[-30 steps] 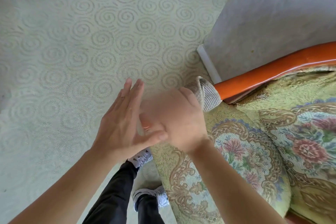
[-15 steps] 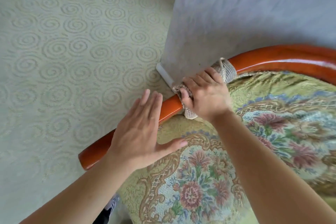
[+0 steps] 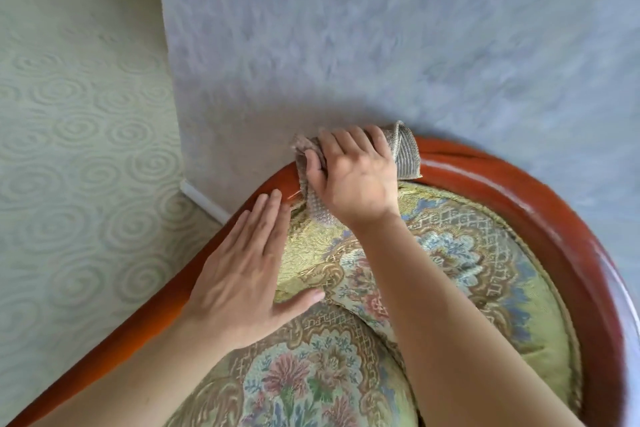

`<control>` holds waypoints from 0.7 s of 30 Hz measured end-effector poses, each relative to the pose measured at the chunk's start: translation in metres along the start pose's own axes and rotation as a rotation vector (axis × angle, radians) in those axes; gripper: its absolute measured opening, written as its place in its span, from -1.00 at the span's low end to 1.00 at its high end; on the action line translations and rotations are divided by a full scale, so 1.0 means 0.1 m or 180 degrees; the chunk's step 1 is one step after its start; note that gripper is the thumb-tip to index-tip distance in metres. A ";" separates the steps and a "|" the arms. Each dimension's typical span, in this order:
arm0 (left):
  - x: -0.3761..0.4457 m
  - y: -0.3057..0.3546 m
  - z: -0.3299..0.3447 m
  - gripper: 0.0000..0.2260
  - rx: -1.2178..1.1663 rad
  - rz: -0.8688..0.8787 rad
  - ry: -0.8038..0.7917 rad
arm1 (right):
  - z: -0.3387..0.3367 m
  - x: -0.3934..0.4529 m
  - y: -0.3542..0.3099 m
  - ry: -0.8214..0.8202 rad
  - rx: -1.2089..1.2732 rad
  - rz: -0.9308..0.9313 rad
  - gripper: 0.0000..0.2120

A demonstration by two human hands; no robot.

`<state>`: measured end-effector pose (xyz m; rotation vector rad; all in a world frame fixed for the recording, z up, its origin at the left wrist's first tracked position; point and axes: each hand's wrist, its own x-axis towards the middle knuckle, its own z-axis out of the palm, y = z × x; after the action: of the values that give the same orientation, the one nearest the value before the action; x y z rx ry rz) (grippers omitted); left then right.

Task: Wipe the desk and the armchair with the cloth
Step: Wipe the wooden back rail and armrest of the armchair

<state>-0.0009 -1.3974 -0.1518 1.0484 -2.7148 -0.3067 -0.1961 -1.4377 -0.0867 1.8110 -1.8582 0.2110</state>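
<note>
The armchair fills the lower right, with a curved glossy red-brown wooden rail (image 3: 540,204) around floral green upholstery (image 3: 460,253). A grey-beige textured cloth (image 3: 407,152) is wrapped over the rail at its far bend. My right hand (image 3: 353,177) presses down on the cloth and grips it against the rail. My left hand (image 3: 249,270) lies flat with fingers spread on the rail and the edge of the upholstery, holding nothing. The desk is out of sight.
A blue-grey wall (image 3: 381,45) stands directly behind the chair's rail, with a white skirting board (image 3: 204,199) at its foot. Pale green carpet (image 3: 76,149) with a swirl pattern covers the floor to the left.
My right hand has slid the cloth along the rail from its front end up to the far bend. My left hand has come to rest flat on the chair.
</note>
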 end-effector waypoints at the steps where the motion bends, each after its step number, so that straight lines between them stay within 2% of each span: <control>1: 0.09 0.03 -0.01 0.00 0.0010 0.0020 0.0037 | -0.03 -0.01 0.12 0.0075 -0.0045 0.0101 -0.57; 12: 0.90 0.39 -0.22 -0.08 -0.0087 0.0763 0.0225 | -0.37 -0.53 1.13 0.0458 -0.0653 0.1079 -0.61; 17: 1.19 0.78 -0.25 -0.11 -0.0198 0.1438 0.0145 | -0.52 -0.91 1.49 0.0600 -0.0870 0.1227 -0.60; 21: 1.29 1.19 -0.17 -0.10 -0.0301 0.1814 0.0101 | -0.69 -1.27 1.71 0.0624 -0.0902 0.1655 -0.60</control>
<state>-0.1649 -1.4003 -0.0874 0.2249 -2.7880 -0.3055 -0.3479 -1.2792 -0.0457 1.0602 -2.0599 0.2821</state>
